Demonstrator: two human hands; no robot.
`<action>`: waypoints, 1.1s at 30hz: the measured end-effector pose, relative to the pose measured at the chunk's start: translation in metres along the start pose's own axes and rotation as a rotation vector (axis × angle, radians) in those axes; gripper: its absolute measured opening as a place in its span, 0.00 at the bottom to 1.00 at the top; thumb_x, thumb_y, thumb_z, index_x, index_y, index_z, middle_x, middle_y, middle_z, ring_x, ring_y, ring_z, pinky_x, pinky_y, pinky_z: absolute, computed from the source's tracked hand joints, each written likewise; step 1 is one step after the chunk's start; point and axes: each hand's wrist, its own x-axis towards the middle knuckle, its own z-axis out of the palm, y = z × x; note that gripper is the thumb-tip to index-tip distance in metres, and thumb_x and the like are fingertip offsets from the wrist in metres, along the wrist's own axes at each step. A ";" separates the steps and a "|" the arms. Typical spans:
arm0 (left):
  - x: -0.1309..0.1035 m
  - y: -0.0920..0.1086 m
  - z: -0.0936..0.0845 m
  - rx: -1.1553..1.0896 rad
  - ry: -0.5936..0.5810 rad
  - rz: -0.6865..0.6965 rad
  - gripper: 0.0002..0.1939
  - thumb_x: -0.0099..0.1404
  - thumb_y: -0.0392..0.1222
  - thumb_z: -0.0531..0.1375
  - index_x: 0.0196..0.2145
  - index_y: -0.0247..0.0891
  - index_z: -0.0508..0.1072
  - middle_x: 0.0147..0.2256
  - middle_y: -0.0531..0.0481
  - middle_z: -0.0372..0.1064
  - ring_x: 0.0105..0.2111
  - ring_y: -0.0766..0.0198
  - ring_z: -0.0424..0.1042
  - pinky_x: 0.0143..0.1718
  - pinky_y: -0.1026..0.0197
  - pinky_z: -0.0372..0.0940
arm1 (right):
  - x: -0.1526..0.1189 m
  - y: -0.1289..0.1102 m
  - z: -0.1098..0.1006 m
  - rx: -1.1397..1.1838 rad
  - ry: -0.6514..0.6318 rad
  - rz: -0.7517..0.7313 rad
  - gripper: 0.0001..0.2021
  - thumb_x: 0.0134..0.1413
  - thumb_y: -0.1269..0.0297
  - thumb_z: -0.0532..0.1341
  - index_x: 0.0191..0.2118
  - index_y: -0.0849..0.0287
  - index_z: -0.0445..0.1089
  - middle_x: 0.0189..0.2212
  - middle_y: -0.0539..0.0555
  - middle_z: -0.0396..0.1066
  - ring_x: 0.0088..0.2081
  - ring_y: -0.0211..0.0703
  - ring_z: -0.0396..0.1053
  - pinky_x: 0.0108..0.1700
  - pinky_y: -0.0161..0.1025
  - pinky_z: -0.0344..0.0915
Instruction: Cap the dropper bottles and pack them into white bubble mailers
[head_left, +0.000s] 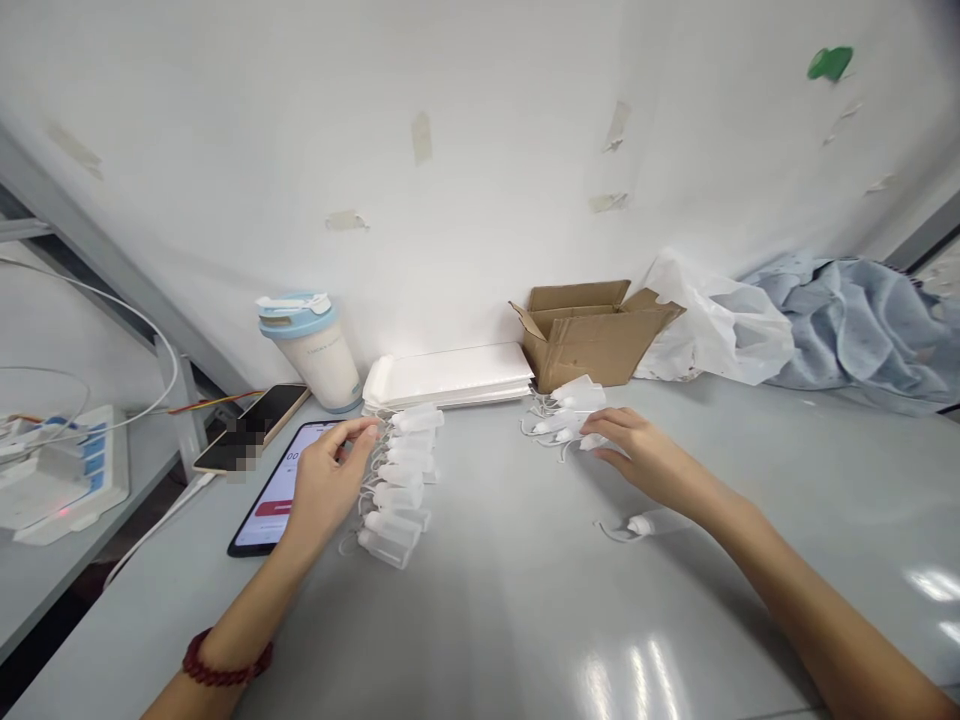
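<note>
Several small translucent bottles with white caps and thin loops form a column [400,470] left of centre. My left hand [335,470] is at the loops by its top end, thumb and forefinger pinched together; what is between them is too small to make out. Over on the right, a smaller group of similar bottles [576,395] lies before the cardboard box. My right hand [626,445] reaches to the near side of this group, its fingers closed around a bottle [592,441]. Another bottle [660,522] lies apart, partly behind my right forearm.
On the grey table [495,620] stand a blue-lidded cup [322,360], white flat packets [450,375] and an open cardboard box [592,345]. Two phones [274,490] lie at left, near a power strip [94,470]. A plastic bag [712,320] and blue cloth [862,325] are at right.
</note>
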 end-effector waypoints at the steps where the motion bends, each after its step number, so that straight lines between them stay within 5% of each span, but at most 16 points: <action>1: -0.001 0.002 0.000 0.014 0.009 0.010 0.17 0.58 0.51 0.55 0.38 0.37 0.75 0.37 0.47 0.74 0.33 0.58 0.69 0.35 0.58 0.62 | 0.000 0.000 0.001 0.004 0.000 -0.002 0.11 0.53 0.73 0.55 0.41 0.57 0.70 0.43 0.59 0.70 0.45 0.53 0.68 0.46 0.50 0.68; 7: -0.016 0.015 0.004 0.126 0.017 0.204 0.12 0.62 0.46 0.54 0.37 0.40 0.73 0.36 0.49 0.72 0.35 0.58 0.67 0.37 0.59 0.62 | -0.001 -0.001 0.006 0.018 0.001 0.053 0.13 0.54 0.70 0.56 0.45 0.58 0.68 0.40 0.59 0.69 0.44 0.53 0.68 0.44 0.50 0.68; 17: -0.034 0.025 0.010 0.131 0.047 0.577 0.07 0.64 0.36 0.54 0.38 0.37 0.71 0.33 0.48 0.71 0.37 0.58 0.68 0.40 0.58 0.63 | -0.003 0.005 -0.005 0.054 -0.061 0.121 0.09 0.48 0.73 0.56 0.35 0.59 0.71 0.33 0.57 0.73 0.41 0.55 0.68 0.39 0.49 0.67; 22: -0.048 0.035 0.016 0.079 -0.006 0.687 0.07 0.63 0.34 0.54 0.38 0.38 0.70 0.32 0.47 0.72 0.35 0.58 0.68 0.40 0.57 0.62 | -0.004 -0.021 -0.016 0.140 -0.099 0.103 0.08 0.53 0.66 0.56 0.37 0.57 0.72 0.33 0.55 0.72 0.36 0.46 0.70 0.37 0.42 0.68; 25: -0.064 0.048 0.018 -0.008 -0.172 0.581 0.07 0.64 0.36 0.54 0.38 0.39 0.70 0.33 0.48 0.72 0.34 0.60 0.68 0.37 0.59 0.63 | -0.005 -0.050 -0.021 0.390 -0.092 0.095 0.08 0.56 0.62 0.57 0.39 0.55 0.72 0.35 0.53 0.72 0.37 0.44 0.68 0.39 0.41 0.66; 29: -0.079 0.063 0.018 -0.137 -0.612 0.196 0.12 0.65 0.44 0.54 0.45 0.41 0.69 0.36 0.49 0.72 0.33 0.62 0.71 0.27 0.65 0.64 | -0.006 -0.080 -0.016 0.623 -0.125 0.067 0.06 0.56 0.62 0.58 0.36 0.56 0.71 0.34 0.52 0.72 0.35 0.41 0.66 0.39 0.38 0.64; 33: -0.083 0.066 0.019 -0.181 -0.736 0.136 0.11 0.64 0.45 0.54 0.40 0.40 0.73 0.32 0.50 0.73 0.30 0.63 0.70 0.27 0.66 0.62 | -0.007 -0.092 -0.006 0.719 -0.232 0.062 0.05 0.56 0.65 0.58 0.36 0.58 0.71 0.33 0.51 0.71 0.34 0.40 0.65 0.38 0.37 0.63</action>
